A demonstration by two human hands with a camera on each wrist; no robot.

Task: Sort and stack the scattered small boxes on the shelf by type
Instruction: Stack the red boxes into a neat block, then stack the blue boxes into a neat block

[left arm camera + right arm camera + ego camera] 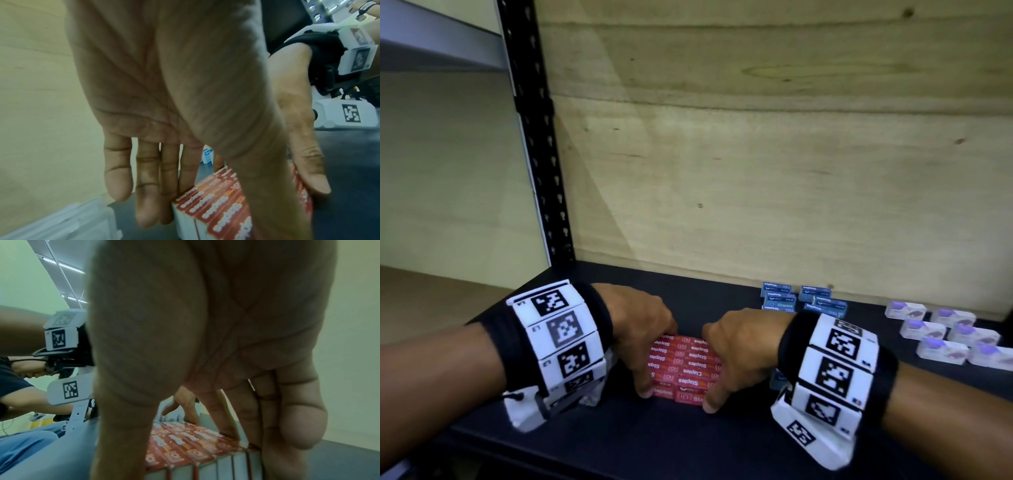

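Several red Staples boxes (683,366) lie packed side by side as one flat block on the dark shelf (688,445). My left hand (640,342) stands at the block's left end, its straight fingers (148,203) down against the edge and the thumb at the near side. At the right end my right hand (736,353) mirrors it, fingers (232,423) touching the far right corner of the red block (185,443) and the thumb at the front. In the left wrist view the red block (226,207) sits right beside my fingers.
Blue Staples boxes (801,299) are stacked at the back against the wooden panel (756,171). White and purple boxes (948,334) lie in rows at the right. One blue box (779,378) peeks out under my right wrist. A black upright post (541,154) bounds the left.
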